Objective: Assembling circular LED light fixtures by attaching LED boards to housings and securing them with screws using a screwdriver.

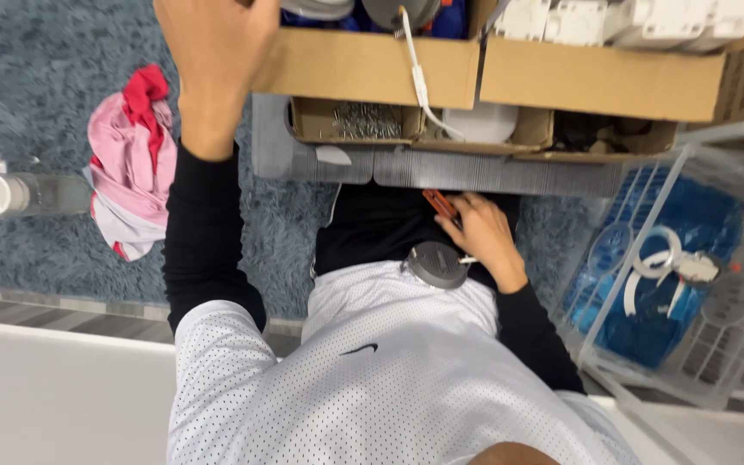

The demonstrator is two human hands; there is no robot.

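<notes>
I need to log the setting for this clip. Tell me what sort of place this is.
Probably a room at home used for small assembly work: a shaggy blue-grey carpet on the floor, cardboard boxes of screws and white parts, and a clear plastic bin. The right hand holds a red-handled tool.

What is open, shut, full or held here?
Left hand: raised to the cardboard box, fingers out of view.
Right hand: holding a red-handled tool, beside a round grey disc on the lap.
Cardboard box: open.
Small tray: open, holds screws.
Clear bin: open, holds blue and white parts.
Bottle: lying on the rug, white cap on.
Pink cloth: crumpled on the rug.
</notes>
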